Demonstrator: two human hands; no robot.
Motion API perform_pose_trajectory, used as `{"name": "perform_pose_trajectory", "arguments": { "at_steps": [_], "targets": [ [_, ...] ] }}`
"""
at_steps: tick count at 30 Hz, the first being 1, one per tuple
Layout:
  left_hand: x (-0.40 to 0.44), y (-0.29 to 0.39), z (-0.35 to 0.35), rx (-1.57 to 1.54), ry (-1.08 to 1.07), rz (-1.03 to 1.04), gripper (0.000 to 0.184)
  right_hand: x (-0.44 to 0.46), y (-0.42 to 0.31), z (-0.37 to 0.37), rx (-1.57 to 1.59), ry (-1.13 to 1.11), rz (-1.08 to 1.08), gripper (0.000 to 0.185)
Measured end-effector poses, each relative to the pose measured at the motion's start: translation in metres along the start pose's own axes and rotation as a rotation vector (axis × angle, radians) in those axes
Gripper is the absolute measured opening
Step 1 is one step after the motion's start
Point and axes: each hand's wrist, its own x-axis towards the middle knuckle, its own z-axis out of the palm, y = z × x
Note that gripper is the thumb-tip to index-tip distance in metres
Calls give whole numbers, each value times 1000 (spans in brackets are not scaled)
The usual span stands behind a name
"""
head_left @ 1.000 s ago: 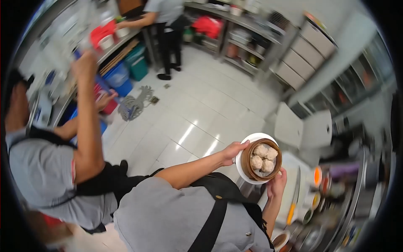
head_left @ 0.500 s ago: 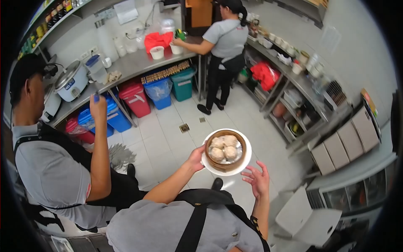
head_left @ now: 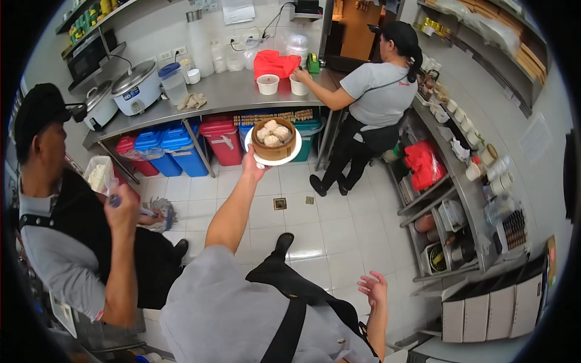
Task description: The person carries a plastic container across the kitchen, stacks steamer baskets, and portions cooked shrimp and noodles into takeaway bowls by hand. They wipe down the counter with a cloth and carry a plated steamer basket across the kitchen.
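My left hand (head_left: 253,166) reaches forward, its fingers gripping the near left edge of a white plate (head_left: 297,149). On the plate stands a round bamboo steamer basket (head_left: 273,153) without a lid. Several pale dumplings (head_left: 273,132) sit inside it. The plate is held in the air, over the floor in front of the counter bins. My right hand (head_left: 373,288) is low at the right, fingers apart, holding nothing and touching nothing.
A co-worker (head_left: 66,212) stands close at my left, beside a clear container of white food (head_left: 100,173). Another person (head_left: 378,91) works at the steel counter (head_left: 227,100) by white tubs (head_left: 267,85). Bins (head_left: 221,142) stand underneath. Shelving (head_left: 448,199) lines the right.
My left hand has carried the plate and steamer forward and away from my body. My right hand has dropped back from the plate. My view has turned and come nearer the counter.
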Motion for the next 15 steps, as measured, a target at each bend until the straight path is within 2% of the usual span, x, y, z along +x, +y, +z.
{"name": "perform_pose_trajectory", "arguments": {
  "at_steps": [5, 8, 10, 12, 15],
  "targets": [
    [97, 19, -2, -95, 157, 54, 43, 58, 0, 8, -5, 77, 147, 37],
    [164, 26, -9, -74, 170, 54, 46, 89, -4, 20, 10, 158, 205, 37],
    [200, 41, 5, -168, 179, 48, 50, 104, -19, 36, -121, 184, 231, 40],
    [248, 63, 14, -104, 174, 86, 51, 111, -31, 50, -298, 164, 207, 42],
    [322, 111, 33, -54, 24, 162, 51, 130, -30, 50, -221, 143, 238, 45]
  ]
}}
